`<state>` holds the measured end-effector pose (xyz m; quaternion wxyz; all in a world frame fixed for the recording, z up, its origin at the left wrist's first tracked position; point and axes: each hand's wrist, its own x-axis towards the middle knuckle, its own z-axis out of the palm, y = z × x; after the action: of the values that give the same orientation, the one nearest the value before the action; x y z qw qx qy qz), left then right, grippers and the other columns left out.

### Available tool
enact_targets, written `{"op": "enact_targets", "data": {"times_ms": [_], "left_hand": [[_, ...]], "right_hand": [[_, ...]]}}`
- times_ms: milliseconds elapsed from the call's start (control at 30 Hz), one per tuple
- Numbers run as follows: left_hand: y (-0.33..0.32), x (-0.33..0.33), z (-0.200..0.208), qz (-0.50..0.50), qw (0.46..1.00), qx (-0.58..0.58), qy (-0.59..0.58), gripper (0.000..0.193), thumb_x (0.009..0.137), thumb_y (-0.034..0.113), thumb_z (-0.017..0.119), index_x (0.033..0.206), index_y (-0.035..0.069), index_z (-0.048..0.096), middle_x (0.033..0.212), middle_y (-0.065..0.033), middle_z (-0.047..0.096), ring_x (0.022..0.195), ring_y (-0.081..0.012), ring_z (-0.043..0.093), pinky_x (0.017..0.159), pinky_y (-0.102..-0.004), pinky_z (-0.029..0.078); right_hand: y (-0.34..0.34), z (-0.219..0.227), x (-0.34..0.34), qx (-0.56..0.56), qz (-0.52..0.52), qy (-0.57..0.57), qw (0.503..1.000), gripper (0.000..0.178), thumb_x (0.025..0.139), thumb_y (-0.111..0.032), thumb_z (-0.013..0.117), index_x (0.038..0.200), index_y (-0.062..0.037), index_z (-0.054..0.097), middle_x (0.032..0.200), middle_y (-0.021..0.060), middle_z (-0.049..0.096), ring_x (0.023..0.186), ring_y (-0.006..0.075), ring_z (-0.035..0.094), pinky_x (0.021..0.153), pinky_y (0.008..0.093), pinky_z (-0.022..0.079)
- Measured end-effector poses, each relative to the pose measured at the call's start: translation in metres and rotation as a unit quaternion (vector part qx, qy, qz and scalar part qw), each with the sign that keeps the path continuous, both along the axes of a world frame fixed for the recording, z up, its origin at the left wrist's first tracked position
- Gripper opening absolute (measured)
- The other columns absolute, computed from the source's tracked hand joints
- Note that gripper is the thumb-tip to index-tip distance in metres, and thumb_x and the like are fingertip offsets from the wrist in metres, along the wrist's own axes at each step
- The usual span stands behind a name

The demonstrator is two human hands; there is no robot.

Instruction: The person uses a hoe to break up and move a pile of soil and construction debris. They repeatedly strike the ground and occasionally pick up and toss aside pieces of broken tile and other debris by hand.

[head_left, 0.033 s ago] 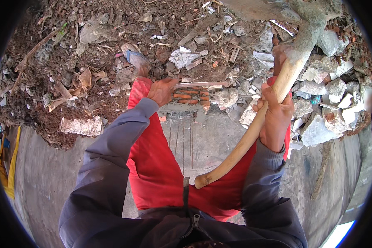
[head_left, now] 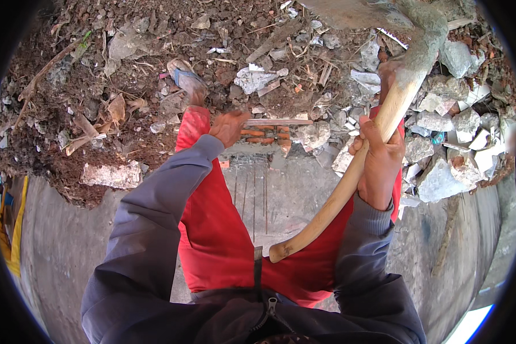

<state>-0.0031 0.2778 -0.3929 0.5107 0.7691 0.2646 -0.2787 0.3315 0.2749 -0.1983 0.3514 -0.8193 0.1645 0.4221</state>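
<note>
Brown rubble-strewn earth (head_left: 123, 77) ahead; right hand (head_left: 379, 150) clasps a pale curved wooden handle (head_left: 325, 214), left hand (head_left: 229, 128) pinches a thin grey-brown strip (head_left: 281, 121), perhaps wood: gripping step, I'd judge, next needing steadiness.

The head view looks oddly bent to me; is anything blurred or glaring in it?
Head view: wide fisheye, so the floor curves at the sides inside a black rim; white glare at lower right; a blurry patch at far right; soft light, with the handle and rubble fairly clear.
</note>
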Motion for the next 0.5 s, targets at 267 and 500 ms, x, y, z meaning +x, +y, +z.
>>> {"op": "enact_targets", "data": {"times_ms": [267, 500], "left_hand": [[-0.106, -0.015, -0.053, -0.165, 0.961, 0.206, 0.085, 0.048, 0.089, 0.017, 0.057, 0.136, 0.014, 0.049, 0.116, -0.0219, 0.061, 0.115, -0.0381, 0.056, 0.103, -0.0518, 0.039], [0.0, -0.033, -0.037, 0.168, 0.973, 0.086, 0.131, 0.035, 0.083, 0.008, 0.056, 0.117, 0.009, 0.062, 0.098, -0.0186, 0.068, 0.089, -0.0372, 0.067, 0.082, -0.0445, 0.054]], "right_hand": [[-0.014, -0.026, -0.028, -0.05, 0.038, 0.021, 0.998, 0.013, 0.084, -0.004, 0.069, 0.089, 0.0018, 0.058, 0.068, 0.0045, 0.059, 0.048, 0.009, 0.053, 0.044, 0.0236, 0.044], [-0.014, -0.032, -0.025, -0.026, 0.056, 0.015, 0.998, 0.016, 0.086, -0.01, 0.072, 0.09, -0.0029, 0.058, 0.069, 0.0021, 0.056, 0.051, 0.009, 0.054, 0.046, 0.0233, 0.046]]}}
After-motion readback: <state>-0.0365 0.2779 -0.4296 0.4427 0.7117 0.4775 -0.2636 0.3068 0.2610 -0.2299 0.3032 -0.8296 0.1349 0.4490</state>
